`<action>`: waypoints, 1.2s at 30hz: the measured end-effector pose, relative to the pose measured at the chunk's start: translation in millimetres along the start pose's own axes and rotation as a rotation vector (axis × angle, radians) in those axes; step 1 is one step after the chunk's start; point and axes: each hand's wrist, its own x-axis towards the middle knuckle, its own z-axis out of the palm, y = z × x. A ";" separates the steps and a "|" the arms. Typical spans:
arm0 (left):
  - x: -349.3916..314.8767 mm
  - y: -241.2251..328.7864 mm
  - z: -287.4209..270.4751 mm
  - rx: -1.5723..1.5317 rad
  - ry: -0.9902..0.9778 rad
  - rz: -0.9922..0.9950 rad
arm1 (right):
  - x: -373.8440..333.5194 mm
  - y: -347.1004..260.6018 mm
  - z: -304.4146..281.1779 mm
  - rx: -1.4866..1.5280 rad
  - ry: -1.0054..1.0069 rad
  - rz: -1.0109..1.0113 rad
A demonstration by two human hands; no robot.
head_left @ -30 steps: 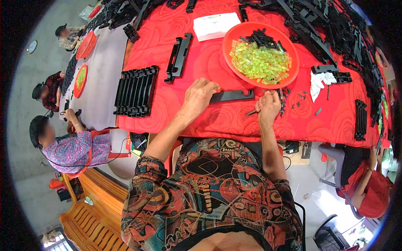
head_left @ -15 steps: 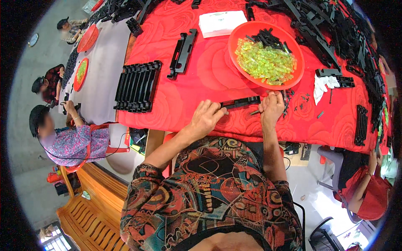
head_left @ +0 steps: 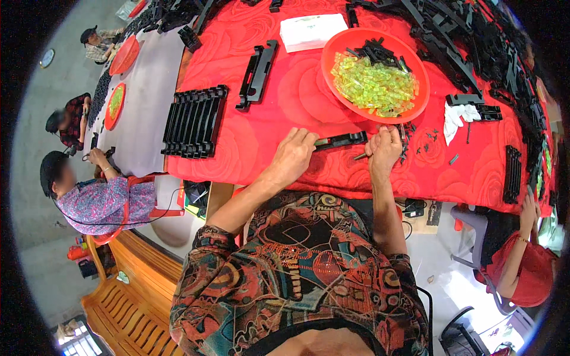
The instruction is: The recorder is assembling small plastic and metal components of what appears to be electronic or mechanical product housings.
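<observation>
My left hand [head_left: 294, 155] is closed at the left end of a long, narrow black plastic part [head_left: 348, 140], held just over the red tablecloth. A small yellow-green piece [head_left: 321, 142] shows beside its fingertips, at that end of the part. By the other end, my right hand [head_left: 384, 148] is curled around a thin rod-like tool [head_left: 360, 156], whose tip points left. Most of the tool is hidden in the fist. Just beyond the hands sits a red bowl [head_left: 328, 89] of clear yellow-green pieces [head_left: 374, 86] and small black pieces [head_left: 380, 52].
A row of black parts [head_left: 195, 123] lies to the left, with two more [head_left: 257, 75] farther back. A white box [head_left: 312, 32], a white glove [head_left: 458, 121] and scattered black bits [head_left: 430, 141] share the red cloth [head_left: 255, 160]. Black parts [head_left: 451, 53] pile up far right. Other people sit nearby.
My left hand has shifted slightly up and its fingers have drawn in; the yellow-green piece now shows at the black part's left end. My right hand has barely moved.
</observation>
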 end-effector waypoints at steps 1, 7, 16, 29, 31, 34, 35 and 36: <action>1.5 -0.3 1.3 -0.004 -0.003 0.007 | -0.1 0.6 0.2 0.001 0.002 -0.003; 12.2 -4.7 0.6 -0.063 -0.036 0.006 | -0.9 -0.1 1.1 0.016 -0.016 -0.008; 15.3 -10.6 12.9 -0.092 0.014 0.100 | -0.6 -1.2 2.7 0.007 0.001 0.004; 23.4 -18.3 8.5 -0.336 -0.225 -0.541 | -0.8 -2.8 1.6 0.011 -0.029 0.004; 25.8 -20.4 6.4 -0.294 -0.310 -0.529 | -1.3 -2.9 2.4 -0.005 -0.007 0.006; 29.1 -19.9 5.1 -0.237 -0.413 -0.465 | -1.1 -2.3 3.1 -0.013 -0.001 -0.004; 30.3 -20.3 5.4 -0.232 -0.436 -0.455 | -0.8 -1.9 2.8 -0.014 -0.003 -0.009; 30.8 -20.5 5.6 -0.226 -0.458 -0.444 | -0.6 -1.1 2.3 -0.008 -0.009 -0.011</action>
